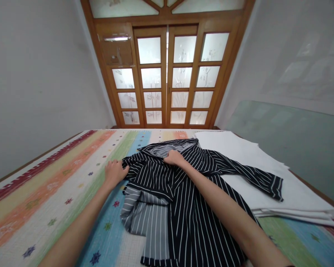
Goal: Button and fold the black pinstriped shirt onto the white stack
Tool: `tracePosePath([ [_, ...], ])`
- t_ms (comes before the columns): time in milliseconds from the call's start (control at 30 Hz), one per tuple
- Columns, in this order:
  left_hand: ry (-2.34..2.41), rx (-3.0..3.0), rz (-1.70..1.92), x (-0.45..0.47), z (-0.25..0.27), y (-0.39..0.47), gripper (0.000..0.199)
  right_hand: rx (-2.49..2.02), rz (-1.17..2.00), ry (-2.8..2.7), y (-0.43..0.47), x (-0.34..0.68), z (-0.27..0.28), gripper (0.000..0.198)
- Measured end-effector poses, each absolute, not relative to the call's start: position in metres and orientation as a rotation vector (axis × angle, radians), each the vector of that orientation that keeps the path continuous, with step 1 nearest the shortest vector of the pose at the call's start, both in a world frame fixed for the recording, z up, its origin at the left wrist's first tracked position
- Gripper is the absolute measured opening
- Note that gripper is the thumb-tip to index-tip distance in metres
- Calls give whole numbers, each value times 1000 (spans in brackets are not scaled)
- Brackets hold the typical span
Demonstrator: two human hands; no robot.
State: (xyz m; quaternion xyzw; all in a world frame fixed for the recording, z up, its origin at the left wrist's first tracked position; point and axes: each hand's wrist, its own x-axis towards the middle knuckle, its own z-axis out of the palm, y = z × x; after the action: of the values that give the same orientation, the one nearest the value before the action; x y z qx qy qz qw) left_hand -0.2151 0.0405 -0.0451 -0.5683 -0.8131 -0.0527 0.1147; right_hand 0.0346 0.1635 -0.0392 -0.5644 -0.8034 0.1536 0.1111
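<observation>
A black shirt with white stripes [203, 207] lies spread in front of me, its collar toward the far side. My left hand [115, 172] is closed on the shirt's left sleeve near the shoulder side. Near the collar opening, my right hand [174, 158] grips the shirt's front edge between thumb and fingers. One front panel is folded back, so its grey striped inside [156, 222] shows. The other sleeve [256, 176] stretches out to the right across a stack of folded white cloth [267, 193]. My fingertips are partly hidden by the fabric.
Under the shirt is a colourful striped cover [97, 185] with small star motifs. A pale green panel [289, 144] leans along the right wall. Beyond the far edge stand wooden doors [167, 92] with frosted panes. A grey wall [39, 81] runs along the left.
</observation>
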Motion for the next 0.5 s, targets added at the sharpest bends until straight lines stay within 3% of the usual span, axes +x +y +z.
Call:
tracePosePath([
  [267,-2123,-2261,-385,-215,-39,42,27,-1100,175,-2489,166,-29,-32,43],
  [367,-2105,-2471,-462,-215,-34,40,30,-1091,154,-2553,164,-54,-37,48],
  [500,-2047,-2674,-608,-234,-31,32,48,-1285,243,-2520,167,-72,-44,33],
])
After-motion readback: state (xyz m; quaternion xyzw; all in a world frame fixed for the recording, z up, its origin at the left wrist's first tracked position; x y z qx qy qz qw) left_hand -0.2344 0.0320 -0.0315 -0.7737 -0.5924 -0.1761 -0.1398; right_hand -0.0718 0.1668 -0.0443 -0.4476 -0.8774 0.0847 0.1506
